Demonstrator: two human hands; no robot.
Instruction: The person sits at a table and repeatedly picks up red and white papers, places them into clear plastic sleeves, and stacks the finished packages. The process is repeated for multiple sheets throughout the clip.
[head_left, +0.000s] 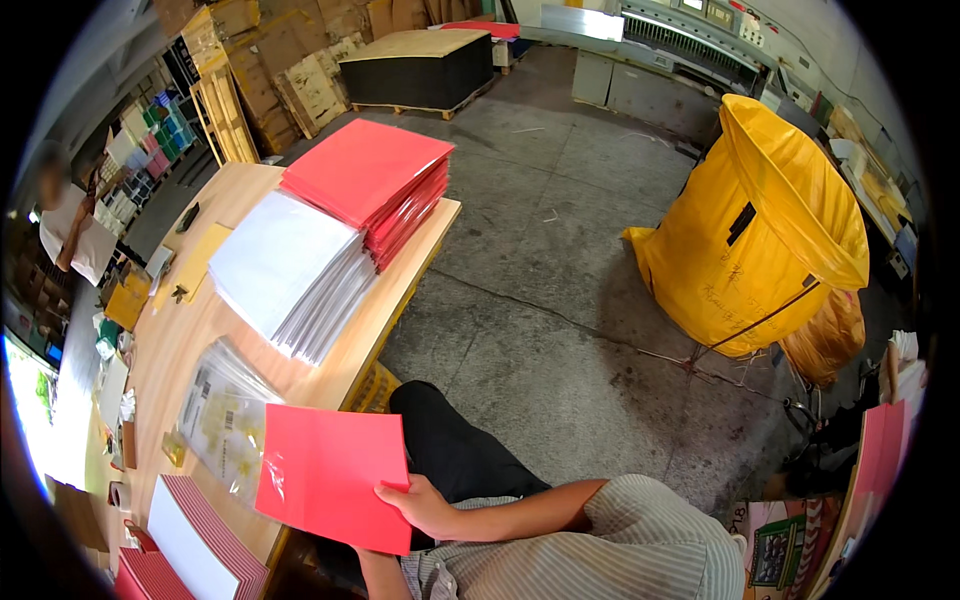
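A flat red booklet is held tilted over the table's near edge, with a shiny glint near its left side like clear film. My right hand grips its right edge, thumb on top and fingers underneath. From below, my left forearm reaches up behind the booklet, which hides the left hand's fingers. Just beyond the booklet lies a pile of clear plastic bags with printed marks. Farther off stand a stack of white pieces in clear film and a stack of red ones.
Unwrapped white-topped booklets with red edges fan out at the table's near left. Right of the table, a large yellow bag stands on the grey floor. A pallet stack sits at the back. Another person stands far left.
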